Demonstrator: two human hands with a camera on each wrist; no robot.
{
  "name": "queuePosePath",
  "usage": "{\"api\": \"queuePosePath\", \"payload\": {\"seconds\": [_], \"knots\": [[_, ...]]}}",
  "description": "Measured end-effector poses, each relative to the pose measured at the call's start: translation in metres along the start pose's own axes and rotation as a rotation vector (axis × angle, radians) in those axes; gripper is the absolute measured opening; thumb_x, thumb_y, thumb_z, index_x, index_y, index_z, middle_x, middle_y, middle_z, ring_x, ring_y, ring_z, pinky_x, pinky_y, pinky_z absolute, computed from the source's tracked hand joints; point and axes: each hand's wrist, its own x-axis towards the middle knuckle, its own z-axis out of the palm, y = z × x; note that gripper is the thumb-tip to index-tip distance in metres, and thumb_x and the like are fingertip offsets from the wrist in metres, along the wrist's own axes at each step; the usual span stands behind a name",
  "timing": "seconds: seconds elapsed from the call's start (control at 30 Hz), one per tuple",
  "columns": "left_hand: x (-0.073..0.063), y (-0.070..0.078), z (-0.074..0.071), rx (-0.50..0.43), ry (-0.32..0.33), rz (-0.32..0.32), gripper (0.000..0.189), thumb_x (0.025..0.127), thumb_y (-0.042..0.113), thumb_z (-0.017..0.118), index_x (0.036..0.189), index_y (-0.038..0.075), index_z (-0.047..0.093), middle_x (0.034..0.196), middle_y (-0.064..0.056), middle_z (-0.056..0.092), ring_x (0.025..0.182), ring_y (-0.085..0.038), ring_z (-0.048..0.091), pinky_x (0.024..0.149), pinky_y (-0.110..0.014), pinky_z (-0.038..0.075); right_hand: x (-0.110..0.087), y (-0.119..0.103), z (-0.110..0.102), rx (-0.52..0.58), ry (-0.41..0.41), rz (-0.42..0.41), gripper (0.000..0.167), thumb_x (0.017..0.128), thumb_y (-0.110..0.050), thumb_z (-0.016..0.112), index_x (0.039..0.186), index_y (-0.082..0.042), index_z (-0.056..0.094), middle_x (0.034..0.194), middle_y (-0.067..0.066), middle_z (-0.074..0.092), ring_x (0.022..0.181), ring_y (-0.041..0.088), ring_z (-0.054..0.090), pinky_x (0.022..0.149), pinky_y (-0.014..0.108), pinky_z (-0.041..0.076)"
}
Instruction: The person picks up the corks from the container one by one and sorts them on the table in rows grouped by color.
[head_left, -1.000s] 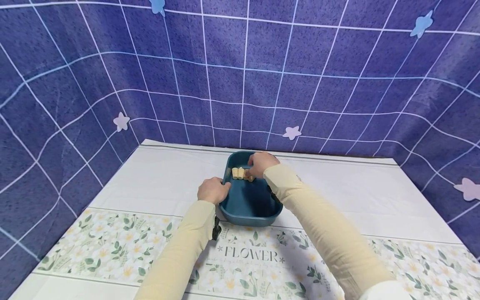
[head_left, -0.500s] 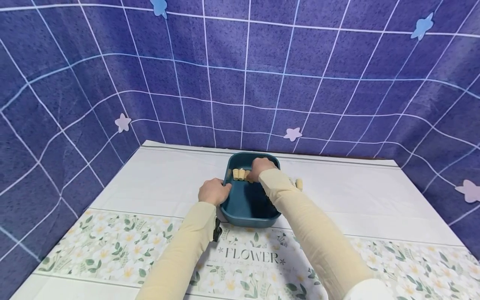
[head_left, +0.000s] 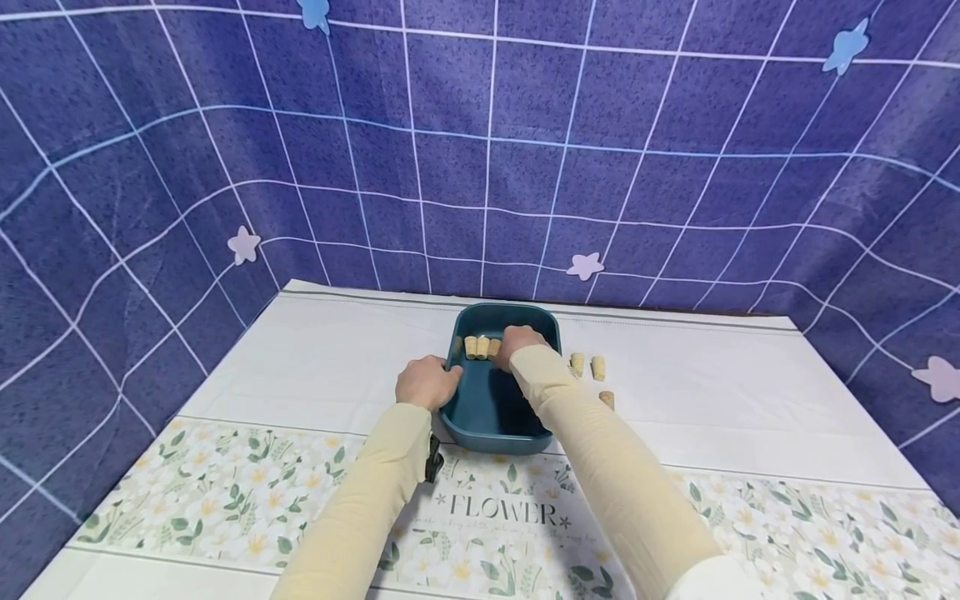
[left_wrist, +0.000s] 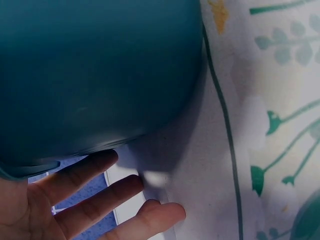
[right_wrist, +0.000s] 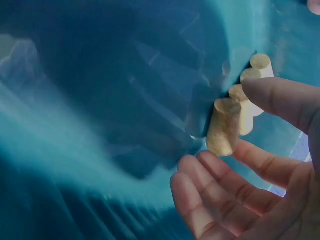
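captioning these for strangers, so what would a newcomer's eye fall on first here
Probably the deep teal tub mid-table, the left hand holding its left rim and the right hand reaching inside. Next, the row of four pale corks toward its far end, with three loose corks on the table to its right. Behind it all, the vivid blue-purple backdrop with grid lines and stars.

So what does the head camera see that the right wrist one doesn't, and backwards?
Only the head view: three corks on the table beside the tub, the FLOWER writing and the stars on the backdrop. Only the right wrist view: the palm side of the right hand. Both: the tub and a row of corks inside it.
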Motion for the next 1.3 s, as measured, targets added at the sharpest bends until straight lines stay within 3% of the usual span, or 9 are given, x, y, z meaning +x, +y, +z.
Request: {"api": "queuePosePath", "payload": {"seconds": [0.2, 0.57, 1.0, 1.3], "knots": [[0.0, 0.001, 0.0, 0.009, -0.004, 0.004, 0.042, 0.103, 0.033, 0.053, 0.124, 0.002, 0.072, 0.122, -0.022, 0.068, 0.111, -0.04, 0.065, 0.093, -0.049, 0.052, 0.002, -0.002, 0.005, 0.033, 0.02, 0.043, 0.033, 0.091, -0.023, 0.073, 0.119, -0.007, 0.074, 0.123, 0.015, 0.069, 0.098, 0.028, 0.068, 0.081, 0.045, 0.058], [-0.002, 0.002, 0.0, 0.001, -0.006, 0.002, 0.042, 0.104, 0.033, 0.054, 0.125, 0.0, 0.07, 0.122, -0.022, 0.068, 0.109, -0.039, 0.065, 0.092, -0.048, 0.053, 0.002, 0.003, 0.011, 0.046, 0.093, 0.023, 0.022, 0.093, -0.018, 0.072, 0.111, -0.006, 0.076, 0.116, 0.016, 0.071, 0.094, 0.029, 0.069, 0.077, 0.045, 0.059], [0.002, -0.001, 0.001, -0.005, -0.007, 0.004, 0.042, 0.103, 0.033, 0.053, 0.124, 0.001, 0.071, 0.122, -0.022, 0.068, 0.11, -0.039, 0.065, 0.092, -0.049, 0.052, -0.005, 0.002, -0.001, -0.012, 0.011, -0.014, 0.035, 0.09, -0.019, 0.074, 0.123, -0.005, 0.071, 0.124, 0.016, 0.068, 0.102, 0.03, 0.068, 0.085, 0.046, 0.056], [-0.001, 0.002, 0.001, -0.021, -0.016, -0.019, 0.042, 0.104, 0.033, 0.054, 0.125, 0.0, 0.07, 0.121, -0.022, 0.069, 0.105, -0.036, 0.065, 0.09, -0.047, 0.053, -0.004, 0.005, -0.008, -0.039, -0.008, -0.061, 0.03, 0.086, -0.017, 0.078, 0.112, -0.004, 0.074, 0.12, 0.016, 0.07, 0.096, 0.027, 0.066, 0.083, 0.041, 0.056]]}}
